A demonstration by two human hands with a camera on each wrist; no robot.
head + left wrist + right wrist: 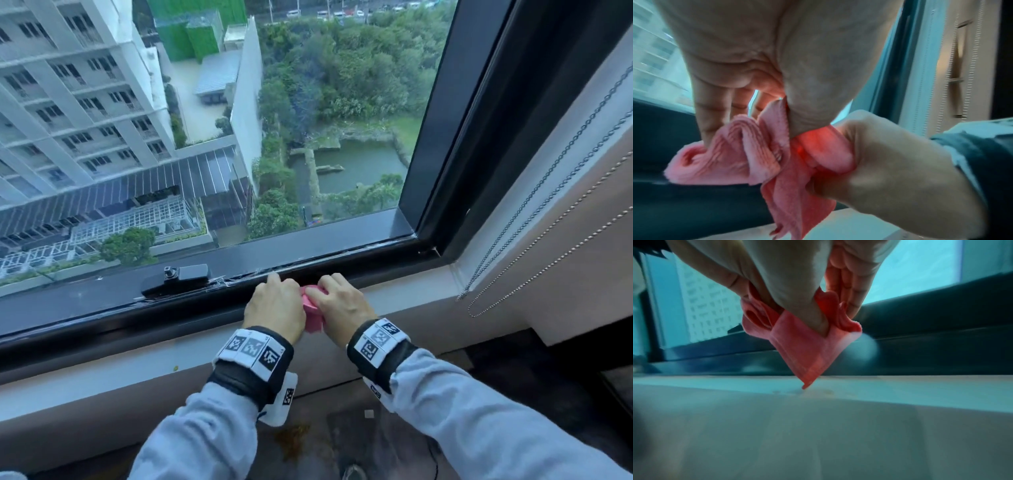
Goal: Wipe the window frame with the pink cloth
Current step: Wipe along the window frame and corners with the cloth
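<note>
Both my grips bunch pink cloth [312, 310] at window frame [342, 263]: left hand [274, 308], right hand [344, 305]. Only right wrist view shows cloth corner touching sill [900, 386].

Your hands, side by side

Your left hand [274, 305] and right hand [342, 305] almost touch, forearms reaching forward, fingers of both curled in a pinch.

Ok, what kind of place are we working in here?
Likely an upper-floor room in a high-rise, at a window. The pane looks far down on a white apartment block and a pond; a blind's bead chains hang beside the black window frame.
</note>
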